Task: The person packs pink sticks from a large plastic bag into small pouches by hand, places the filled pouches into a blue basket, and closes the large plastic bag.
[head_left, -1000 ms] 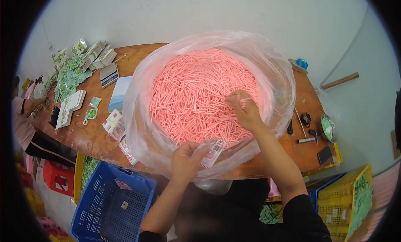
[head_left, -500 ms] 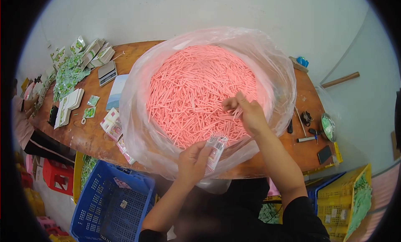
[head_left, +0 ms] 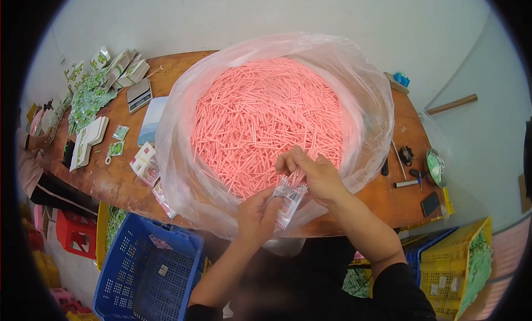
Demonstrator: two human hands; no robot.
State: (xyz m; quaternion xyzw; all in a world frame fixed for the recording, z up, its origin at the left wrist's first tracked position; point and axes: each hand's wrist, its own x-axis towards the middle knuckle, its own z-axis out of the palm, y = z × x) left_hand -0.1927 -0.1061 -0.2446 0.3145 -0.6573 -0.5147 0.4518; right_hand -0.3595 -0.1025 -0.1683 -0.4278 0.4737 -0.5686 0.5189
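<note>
A large clear plastic bag (head_left: 368,99) lies spread open on the table, full of short thin pink sticks (head_left: 260,110). At its near edge my left hand (head_left: 256,218) is closed on a small clear plastic packet (head_left: 290,204) with printing on it, its top end tilted toward the sticks. My right hand (head_left: 318,177) pinches a few pink sticks right at the packet's upper end. Whether the stick tips are inside the packet I cannot tell.
Left on the wooden table (head_left: 122,180) are a scale (head_left: 139,95), green packets (head_left: 88,105) and white cartons (head_left: 91,141). A blue crate (head_left: 149,265) stands below. Tools and a phone (head_left: 430,204) lie right, above a yellow crate (head_left: 443,271). Another person's sleeve (head_left: 32,160) shows far left.
My right hand has moved from over the sticks down and left to the packet's top, carrying pink sticks. My left hand stays in nearly the same place with the packet.
</note>
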